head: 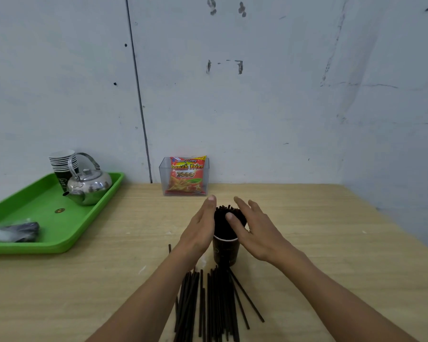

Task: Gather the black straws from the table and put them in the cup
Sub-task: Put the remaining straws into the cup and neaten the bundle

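holds both hands around a bundle of black straws (221, 224) standing upright in a dark cup (225, 251) near the middle of the wooden table (331, 243). keeps nothing pinched: left hand (200, 228) flat, fingers straight and together, along the bundle's left side; right hand (255, 230) flat on the right side, fingers spread, thumb across the straw tops. just in front of the cup, loose straws (213, 304) fanned flat on the table. far left, green tray (47, 218) with steel kettle (89, 183) and stacked paper cups (62, 161); by the wall, snack packet (187, 177) in a clear box (164, 178).

Even soft light, wide-angle bowing, mild blur
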